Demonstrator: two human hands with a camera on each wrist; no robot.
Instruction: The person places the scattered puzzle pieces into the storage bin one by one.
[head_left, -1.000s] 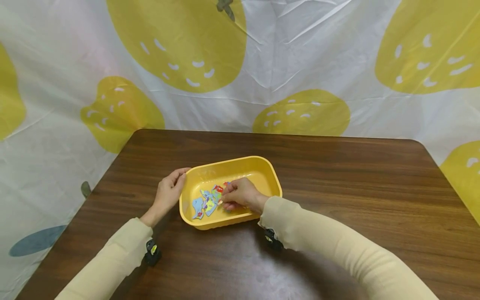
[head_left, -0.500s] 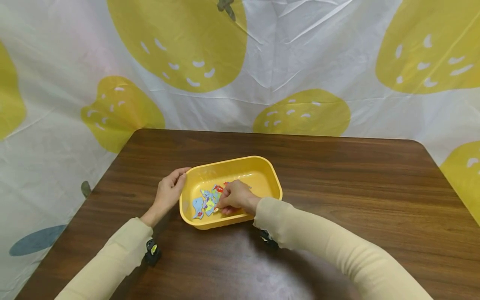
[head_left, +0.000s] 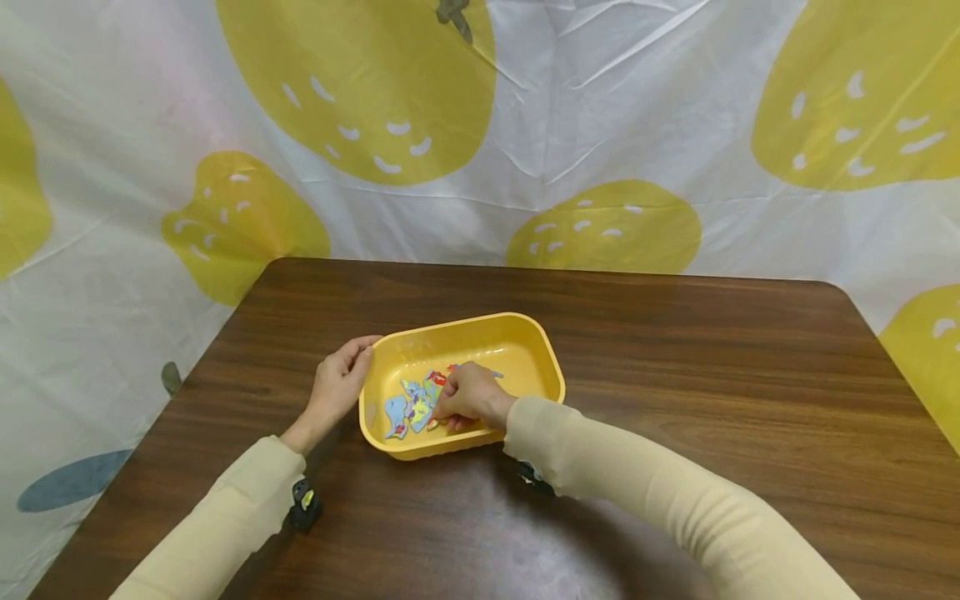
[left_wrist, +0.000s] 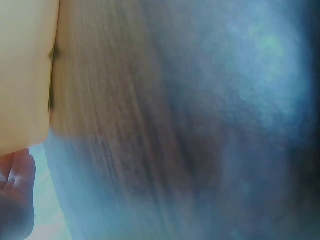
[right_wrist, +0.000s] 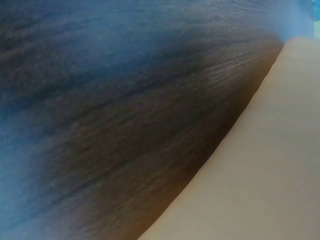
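Note:
A yellow plastic basin (head_left: 525, 367) sits slightly turned on the table. On its floor, toward the left, several flat, colourful puzzle pieces (head_left: 417, 408) in blue, yellow, green and red lie close together. My right hand (head_left: 472, 396) reaches into the basin, thumb and fingers pinched at a small piece (head_left: 432, 424) on the near side of the group; the hand covers part of the pieces. My left hand (head_left: 339, 379) rests against the basin's left end, fingertips at the rim and thumb along the outer wall. In the left wrist view that hand (left_wrist: 16, 195) shows only at the lower left.
The brown wood-grain table (head_left: 675, 367) extends around the basin. A curtain (head_left: 420, 217) with yellow fruit prints hangs behind and to the left. Both wrist views mostly show blurred tabletop, with a pale sleeve (right_wrist: 260, 175) in the right one.
My right hand has shifted a little left and nearer in the basin with the small piece, then nearly stopped. Another bluish piece now shows behind it. The left hand and basin have stayed put.

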